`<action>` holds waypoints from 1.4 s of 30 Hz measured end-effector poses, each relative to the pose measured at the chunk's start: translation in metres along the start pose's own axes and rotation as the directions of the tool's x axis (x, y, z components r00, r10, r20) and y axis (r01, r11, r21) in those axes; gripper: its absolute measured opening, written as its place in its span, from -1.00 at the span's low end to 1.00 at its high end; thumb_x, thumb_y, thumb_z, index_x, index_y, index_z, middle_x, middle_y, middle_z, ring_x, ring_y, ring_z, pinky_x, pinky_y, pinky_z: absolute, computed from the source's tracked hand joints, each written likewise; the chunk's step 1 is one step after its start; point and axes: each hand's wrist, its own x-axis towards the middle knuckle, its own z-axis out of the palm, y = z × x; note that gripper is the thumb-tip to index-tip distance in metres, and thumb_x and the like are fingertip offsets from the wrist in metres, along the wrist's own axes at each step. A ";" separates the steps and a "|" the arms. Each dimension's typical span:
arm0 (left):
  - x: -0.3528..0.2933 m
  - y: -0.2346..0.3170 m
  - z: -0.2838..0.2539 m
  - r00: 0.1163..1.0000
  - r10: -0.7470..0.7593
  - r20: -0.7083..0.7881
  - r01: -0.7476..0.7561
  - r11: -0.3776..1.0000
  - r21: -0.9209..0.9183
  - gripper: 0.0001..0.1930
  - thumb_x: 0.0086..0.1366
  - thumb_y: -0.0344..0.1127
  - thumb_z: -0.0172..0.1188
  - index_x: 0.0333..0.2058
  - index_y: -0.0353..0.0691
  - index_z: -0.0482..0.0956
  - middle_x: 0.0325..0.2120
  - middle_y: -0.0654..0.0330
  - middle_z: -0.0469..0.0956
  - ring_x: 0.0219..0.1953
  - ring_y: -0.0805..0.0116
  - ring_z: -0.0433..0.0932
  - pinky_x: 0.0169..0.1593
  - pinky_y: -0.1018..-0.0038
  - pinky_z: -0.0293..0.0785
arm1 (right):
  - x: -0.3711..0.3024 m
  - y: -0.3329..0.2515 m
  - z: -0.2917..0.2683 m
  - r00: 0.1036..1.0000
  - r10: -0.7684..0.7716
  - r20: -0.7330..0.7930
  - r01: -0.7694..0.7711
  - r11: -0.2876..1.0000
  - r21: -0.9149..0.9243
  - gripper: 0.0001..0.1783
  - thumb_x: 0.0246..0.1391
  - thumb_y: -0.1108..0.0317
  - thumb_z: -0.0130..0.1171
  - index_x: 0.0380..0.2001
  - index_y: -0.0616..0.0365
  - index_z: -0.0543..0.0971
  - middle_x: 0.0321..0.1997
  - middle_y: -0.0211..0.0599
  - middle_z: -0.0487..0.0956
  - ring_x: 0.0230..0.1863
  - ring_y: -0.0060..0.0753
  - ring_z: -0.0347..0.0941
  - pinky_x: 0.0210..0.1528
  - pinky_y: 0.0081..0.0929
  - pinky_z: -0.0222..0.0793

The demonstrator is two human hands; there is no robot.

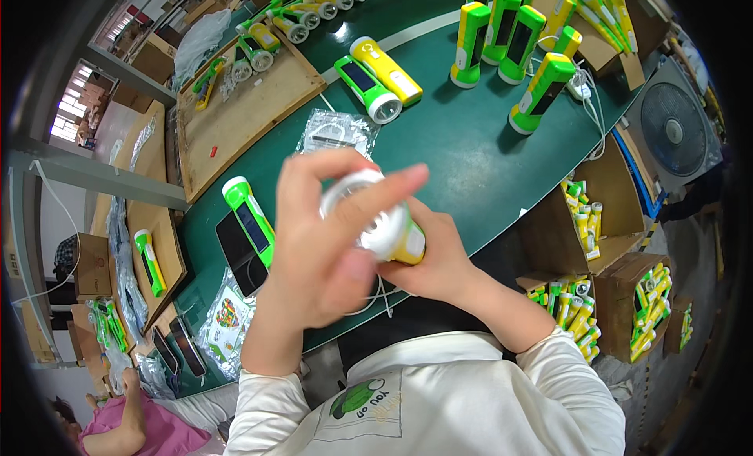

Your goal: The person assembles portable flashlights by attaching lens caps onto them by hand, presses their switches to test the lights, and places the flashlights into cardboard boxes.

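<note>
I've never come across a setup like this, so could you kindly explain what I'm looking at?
There is no machine here, just a person's two bare hands. The single picture comes from a wide fisheye camera worn on their head, looking down, so straight edges bend near the rim.

The right hand holds a white-and-yellow flashlight. The left hand, blurred, is at its white head; whether it grips is unclear.

On the green table are upright flashlights, a yellow flashlight lying beside a green one, and a clear plastic bag.
</note>
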 end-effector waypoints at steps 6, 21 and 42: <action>-0.007 -0.003 0.015 0.982 0.025 -0.190 -0.072 0.967 -0.245 -0.12 -0.12 -0.07 0.44 0.14 -0.34 0.24 -0.20 0.03 0.37 -0.13 0.25 0.42 -0.13 0.41 0.39 | 0.005 0.020 0.006 0.946 -0.267 -0.181 0.234 0.954 -0.188 -0.53 -0.33 0.41 0.41 -0.28 0.12 0.42 -0.41 -0.25 0.54 -0.42 -0.18 0.52 -0.38 -0.43 0.39; 0.003 0.000 0.042 0.982 -0.166 -0.092 0.058 0.724 -0.688 -0.17 -0.08 -0.38 0.39 0.15 -0.32 0.12 0.00 -0.12 0.36 0.02 0.22 0.41 0.08 0.38 0.33 | 0.004 0.051 0.015 0.916 -0.206 -0.343 0.154 0.973 -0.172 -0.56 -0.25 0.35 0.36 -0.25 0.14 0.42 -0.41 -0.19 0.54 -0.38 -0.18 0.53 -0.34 -0.42 0.41; 0.008 -0.017 0.006 0.988 -0.149 0.034 0.151 0.987 -0.048 -0.53 -0.23 -0.33 0.43 -0.21 -0.20 0.64 -0.40 0.22 0.54 -0.31 0.37 0.46 -0.19 0.50 0.33 | 0.004 0.059 0.015 0.936 -0.096 -0.340 0.096 0.995 -0.016 -0.56 -0.20 0.48 0.37 -0.21 0.16 0.42 -0.25 -0.19 0.59 -0.21 -0.24 0.56 -0.19 -0.45 0.43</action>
